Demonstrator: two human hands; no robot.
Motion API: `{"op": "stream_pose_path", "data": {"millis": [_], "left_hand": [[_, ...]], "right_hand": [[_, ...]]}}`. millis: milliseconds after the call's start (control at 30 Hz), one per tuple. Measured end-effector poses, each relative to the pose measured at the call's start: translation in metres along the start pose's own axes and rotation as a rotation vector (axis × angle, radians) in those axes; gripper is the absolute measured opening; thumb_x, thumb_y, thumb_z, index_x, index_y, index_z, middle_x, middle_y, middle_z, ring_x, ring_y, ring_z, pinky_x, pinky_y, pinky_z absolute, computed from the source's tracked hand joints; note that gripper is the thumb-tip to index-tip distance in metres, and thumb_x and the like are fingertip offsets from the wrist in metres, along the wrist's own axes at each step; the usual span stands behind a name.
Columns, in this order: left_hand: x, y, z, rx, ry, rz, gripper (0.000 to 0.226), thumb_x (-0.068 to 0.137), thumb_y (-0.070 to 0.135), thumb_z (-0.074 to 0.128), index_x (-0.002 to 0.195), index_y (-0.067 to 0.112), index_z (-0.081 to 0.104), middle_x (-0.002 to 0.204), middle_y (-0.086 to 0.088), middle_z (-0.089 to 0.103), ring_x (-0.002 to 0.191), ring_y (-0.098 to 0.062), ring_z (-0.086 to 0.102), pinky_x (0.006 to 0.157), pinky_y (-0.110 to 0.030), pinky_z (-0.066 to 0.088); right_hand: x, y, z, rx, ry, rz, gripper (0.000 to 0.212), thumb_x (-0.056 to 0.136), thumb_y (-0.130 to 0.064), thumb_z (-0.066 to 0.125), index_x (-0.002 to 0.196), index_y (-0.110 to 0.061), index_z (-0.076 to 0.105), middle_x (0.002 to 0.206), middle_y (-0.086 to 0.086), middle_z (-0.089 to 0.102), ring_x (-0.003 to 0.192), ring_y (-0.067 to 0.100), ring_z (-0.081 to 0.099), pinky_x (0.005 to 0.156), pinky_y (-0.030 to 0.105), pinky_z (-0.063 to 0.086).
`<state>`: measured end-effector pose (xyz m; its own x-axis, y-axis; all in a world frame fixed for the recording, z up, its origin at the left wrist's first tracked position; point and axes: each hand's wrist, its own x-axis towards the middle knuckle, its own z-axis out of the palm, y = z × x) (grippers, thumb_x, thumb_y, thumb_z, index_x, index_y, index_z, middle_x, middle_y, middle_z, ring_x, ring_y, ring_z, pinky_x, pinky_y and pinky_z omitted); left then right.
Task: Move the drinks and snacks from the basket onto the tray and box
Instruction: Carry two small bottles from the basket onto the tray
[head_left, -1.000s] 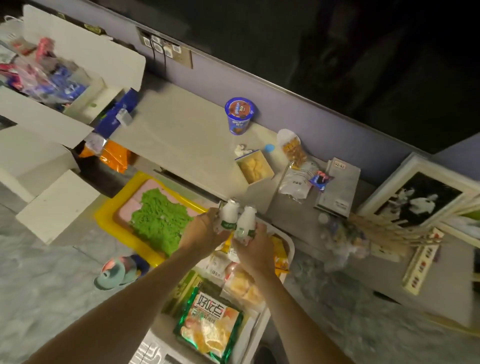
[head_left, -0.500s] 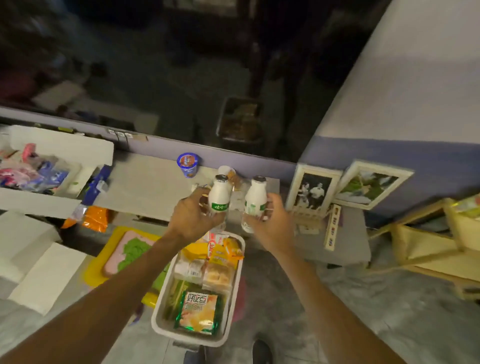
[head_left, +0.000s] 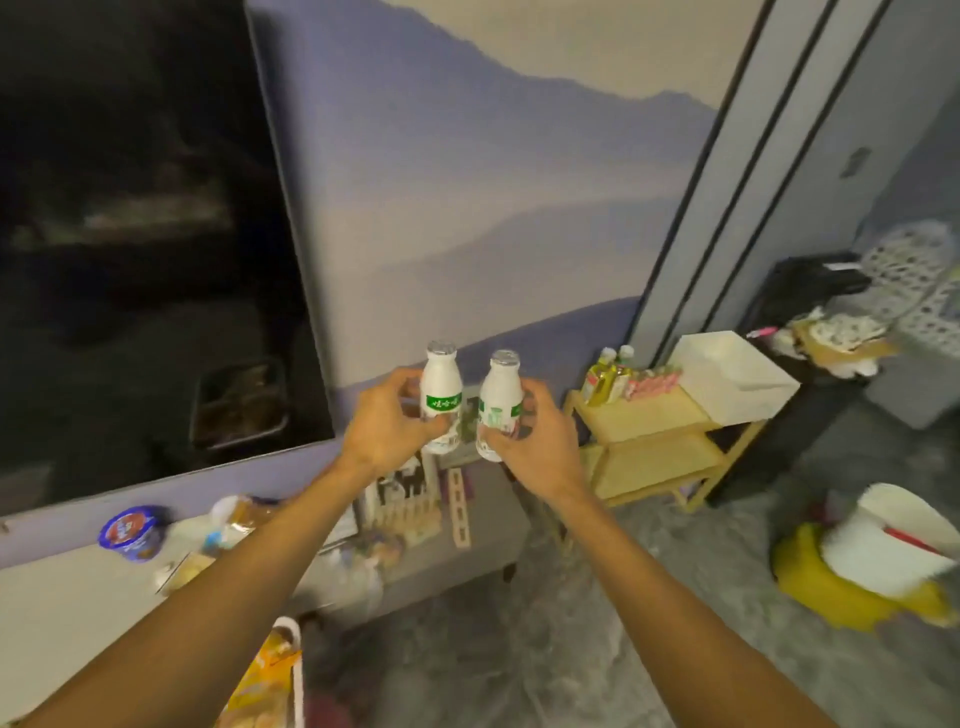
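While both arms reach forward at chest height, the left hand (head_left: 387, 428) is wrapped around a small white bottle (head_left: 441, 397) and the right hand (head_left: 535, 441) is wrapped around a second white bottle (head_left: 500, 408), the two held upright and just beside each other in mid-air, in front of the mountain-mural wall (head_left: 493, 182). Each bottle has a silvery foil cap and a green band across its middle; the left one's band carries white Chinese characters, too small to read with certainty, and the right one's band is partly hidden by fingers. Only a corner of the basket (head_left: 293, 670) shows at the near bottom edge, with an orange snack packet (head_left: 260, 686) in it, its print blurred. On the low grey ledge (head_left: 62, 597) to the left stands a blue cup (head_left: 127, 532) with a red-and-white lid, its wording unreadable. Framed photos (head_left: 408, 483) lean against the wall beyond the ledge. To the far right a yellow wooden shelf (head_left: 649, 447) holds a white box (head_left: 737, 374) on its top tier, with green-capped bottles (head_left: 610, 371) and pink packets (head_left: 654, 384) just beside it. A white bucket (head_left: 893, 540) sits on the floor at the right.
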<state>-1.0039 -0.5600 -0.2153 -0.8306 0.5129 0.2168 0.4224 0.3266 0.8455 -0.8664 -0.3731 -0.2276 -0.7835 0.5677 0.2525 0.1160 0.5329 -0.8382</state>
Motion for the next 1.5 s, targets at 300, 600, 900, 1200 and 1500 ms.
{"op": "stream_pose_path", "data": {"millis": [300, 600, 900, 1200, 1500], "left_hand": [[0.043, 0.081, 0.156, -0.025, -0.144, 0.035, 0.062, 0.077, 0.029, 0.095, 0.130, 0.023, 0.063, 0.122, 0.002, 0.075, 0.101, -0.016, 0.076, 0.092, -0.049, 0.063], [0.124, 0.103, 0.297, 0.004, -0.258, 0.014, 0.067, 0.075, 0.035, 0.095, 0.129, 0.034, 0.055, 0.121, 0.012, 0.070, 0.104, -0.015, 0.072, 0.083, -0.033, 0.062], [0.265, 0.067, 0.435, -0.077, -0.269, -0.061, 0.060, 0.069, 0.058, 0.091, 0.115, 0.048, 0.053, 0.106, 0.024, 0.068, 0.095, -0.002, 0.070, 0.077, -0.020, 0.057], [0.352, 0.046, 0.528, -0.046, -0.254, -0.195, 0.067, 0.075, 0.033, 0.097, 0.128, 0.026, 0.056, 0.124, 0.000, 0.071, 0.110, -0.018, 0.070, 0.096, -0.047, 0.061], [0.364, -0.027, 0.613, 0.121, -0.119, -0.427, 0.065, 0.074, 0.040, 0.096, 0.123, 0.028, 0.055, 0.111, 0.006, 0.075, 0.095, -0.016, 0.074, 0.086, -0.047, 0.063]], "right_hand": [[0.035, 0.088, -0.175, -0.033, 0.157, 0.084, 0.075, 0.081, -0.026, 0.094, 0.142, -0.038, 0.050, 0.119, -0.023, 0.063, 0.108, 0.003, 0.067, 0.085, 0.012, 0.055], [0.101, 0.193, -0.232, -0.051, 0.174, 0.252, 0.074, 0.084, -0.031, 0.092, 0.133, -0.049, 0.039, 0.123, -0.025, 0.058, 0.099, -0.007, 0.060, 0.090, 0.020, 0.055], [0.238, 0.299, -0.257, -0.159, 0.140, 0.347, 0.075, 0.094, -0.038, 0.081, 0.156, -0.023, 0.041, 0.149, 0.002, 0.061, 0.134, 0.026, 0.060, 0.116, 0.047, 0.048], [0.351, 0.400, -0.270, -0.173, -0.039, 0.399, 0.084, 0.090, -0.032, 0.085, 0.158, -0.017, 0.038, 0.148, 0.004, 0.060, 0.136, 0.025, 0.059, 0.116, 0.040, 0.046], [0.421, 0.528, -0.224, -0.211, -0.318, 0.358, 0.070, 0.082, -0.031, 0.091, 0.141, -0.017, 0.054, 0.128, 0.008, 0.075, 0.115, 0.032, 0.070, 0.092, 0.040, 0.055]]}}
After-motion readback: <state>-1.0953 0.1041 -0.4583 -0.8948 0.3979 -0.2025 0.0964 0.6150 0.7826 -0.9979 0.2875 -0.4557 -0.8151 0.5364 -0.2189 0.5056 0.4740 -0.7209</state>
